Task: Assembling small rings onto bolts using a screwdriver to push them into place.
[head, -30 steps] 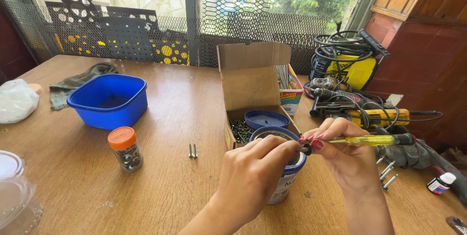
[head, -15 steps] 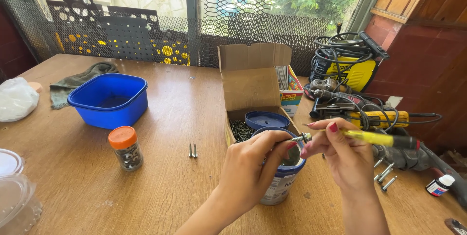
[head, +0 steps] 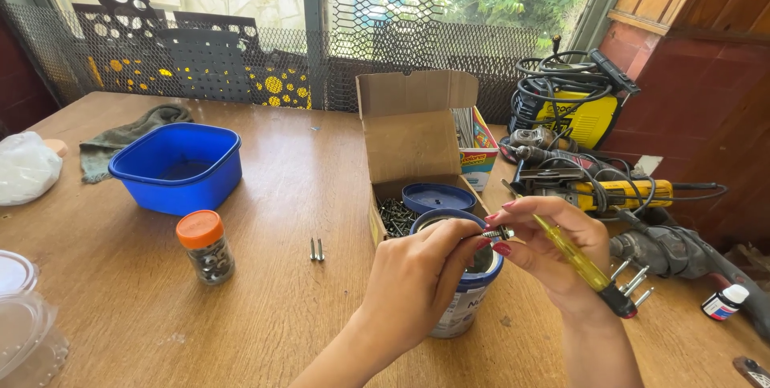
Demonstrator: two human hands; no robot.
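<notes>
Yellow-handled screwdriver (head: pixel 579 261) in our right hand (head: pixel 553 247) has tilted downward, while our left hand (head: pixel 421 276) now pinches the screw (head: pixel 497 233) above the can (head: pixel 461 300), lower centre.

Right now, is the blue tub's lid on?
No. The blue tub sits open-topped on the table, its inside showing and no lid on it.

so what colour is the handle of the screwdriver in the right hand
Translucent yellow with a dark end cap, clearest in the head view: screwdriver in the right hand.
</notes>
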